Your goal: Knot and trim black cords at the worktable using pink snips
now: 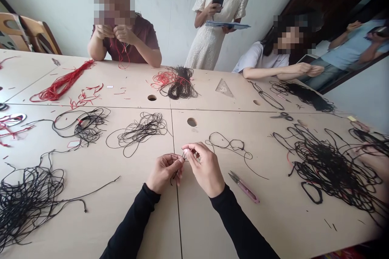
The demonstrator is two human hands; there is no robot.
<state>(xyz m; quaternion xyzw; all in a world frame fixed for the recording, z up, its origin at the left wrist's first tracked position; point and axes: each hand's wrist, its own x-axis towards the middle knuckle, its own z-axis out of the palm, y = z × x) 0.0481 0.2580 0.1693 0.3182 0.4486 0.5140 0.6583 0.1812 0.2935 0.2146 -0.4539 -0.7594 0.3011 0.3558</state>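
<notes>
Both my hands meet over the middle of the table, pinching a thin black cord between them. My left hand is closed on the cord, and a short dark end hangs below its fingers. My right hand pinches the same cord with thumb and forefinger. Where the fingers meet, part of the cord is hidden. A loosely looped length of black cord lies just beyond my right hand. Pink-handled thread snips rest on the table to the right of that hand.
Tangled black cord lies in a left heap and a right heap. A red cord bundle, dark scissors and a clear triangle ruler lie farther back. The table has round holes. Several people are around its far side.
</notes>
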